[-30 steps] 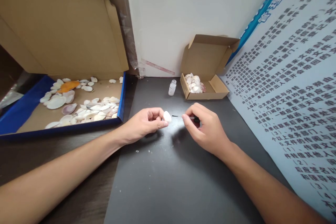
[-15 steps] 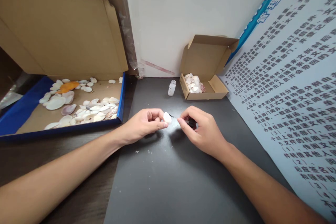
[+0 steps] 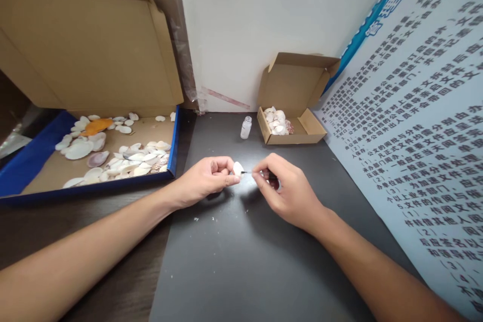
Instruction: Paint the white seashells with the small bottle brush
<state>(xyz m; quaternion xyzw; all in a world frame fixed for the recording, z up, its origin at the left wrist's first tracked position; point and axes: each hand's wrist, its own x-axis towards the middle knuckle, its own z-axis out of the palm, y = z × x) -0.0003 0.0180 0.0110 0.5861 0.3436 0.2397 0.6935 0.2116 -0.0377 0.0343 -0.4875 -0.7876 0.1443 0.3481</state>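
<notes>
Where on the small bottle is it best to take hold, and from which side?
I would pinch the small bottle around its body, below the narrow neck, coming from the near side. It stands upright with its mouth seemingly uncapped, so keep it level; the white panel is behind it and the small cardboard box to its right.

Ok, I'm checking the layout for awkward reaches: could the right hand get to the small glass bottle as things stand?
Probably yes: the right hand is near the bottle, with only bare mat visible between. It does hold a thin applicator, which might hamper gripping.
</notes>
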